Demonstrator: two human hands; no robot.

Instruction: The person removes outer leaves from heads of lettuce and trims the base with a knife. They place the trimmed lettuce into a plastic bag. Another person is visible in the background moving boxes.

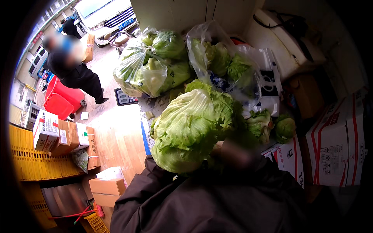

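Note:
A large head of iceberg lettuce [186,125] with loose outer leaves fills the space in front of my chest. Blurred and in shadow, my right hand [237,153] is at the lettuce's lower right edge; its fingers are hard to make out. My left hand is hidden behind the lettuce, past the left sleeve [153,166]. Beyond lies a tied clear plastic bag of green vegetables [154,67], and beside it an open clear bag of lettuces [221,58]. Two smaller lettuce heads, one leafy [260,125] and one round [285,128], sit to the right.
A digital scale's panel [126,96] shows beside the tied bag. Printed cartons [335,145] stand at right, cardboard boxes [106,190] at lower left. A person [72,64] with a carton stands near a red wheeled bin [62,97]. A white foam box [285,43] is at upper right.

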